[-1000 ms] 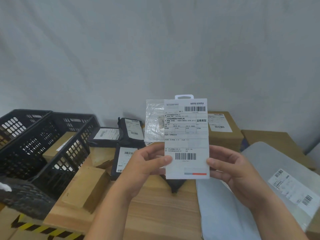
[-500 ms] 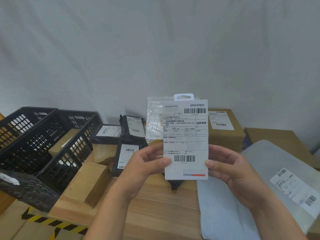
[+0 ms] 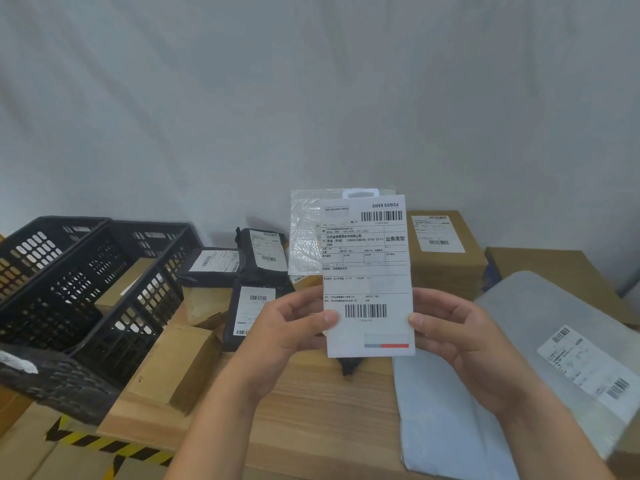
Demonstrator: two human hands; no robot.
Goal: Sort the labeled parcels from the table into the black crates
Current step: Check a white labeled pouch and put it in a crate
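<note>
I hold a flat white parcel (image 3: 369, 271) upright in front of me, its shipping label with two barcodes facing me and "POWER BANK" printed upside down at its top. My left hand (image 3: 291, 327) grips its lower left edge and my right hand (image 3: 460, 334) its lower right edge. Two black crates stand side by side at the left: the nearer crate (image 3: 114, 289) holds a brown box, and the farther crate (image 3: 38, 244) is cut off by the frame. Three black labeled parcels (image 3: 242, 268) lie on the wooden table (image 3: 311, 410) behind my left hand.
A labeled brown box (image 3: 443, 254) stands behind the held parcel. A large grey mailer (image 3: 540, 348) with a label covers the table's right side. Unlabeled brown boxes (image 3: 176, 362) sit beside the nearer crate. Yellow-black hazard tape (image 3: 104, 445) marks the floor at lower left.
The view has drifted slightly; the parcel stays held upright in both hands, and nothing on the table has moved.
</note>
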